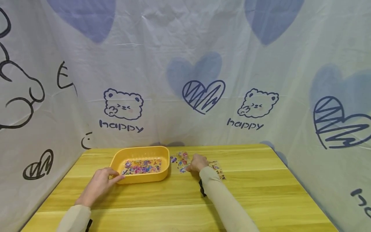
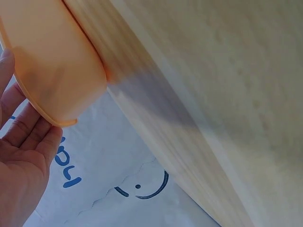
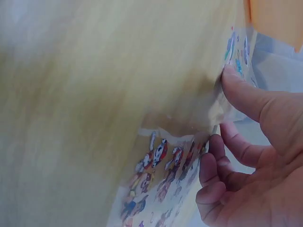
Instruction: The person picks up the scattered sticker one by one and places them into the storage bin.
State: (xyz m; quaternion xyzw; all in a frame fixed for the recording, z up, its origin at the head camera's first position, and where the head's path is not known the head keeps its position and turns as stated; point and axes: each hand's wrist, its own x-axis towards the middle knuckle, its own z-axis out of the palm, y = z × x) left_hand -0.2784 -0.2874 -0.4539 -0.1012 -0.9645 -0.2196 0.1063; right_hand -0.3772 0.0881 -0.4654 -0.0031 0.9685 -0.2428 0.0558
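My left hand (image 1: 99,184) grips the near left corner of a yellow plastic bin (image 1: 145,178), with the thumb over the rim and the fingers against the outside wall. Inside the bin lie clear sheets of colourful cartoon stickers (image 1: 142,167). Right of the bin, my right hand (image 1: 198,162) pinches the edge of a clear sticker sheet (image 1: 182,161) between thumb and fingers. In the right wrist view the thumb (image 3: 246,92) lies on that sheet's edge. Another sticker sheet (image 3: 158,175), printed with cartoon dogs, lies on the table beside the hand.
The yellow wood-grain table (image 1: 255,190) runs back to a white cloth backdrop (image 1: 162,112) printed with hearts and bears. More cloth hangs along both sides of the table.
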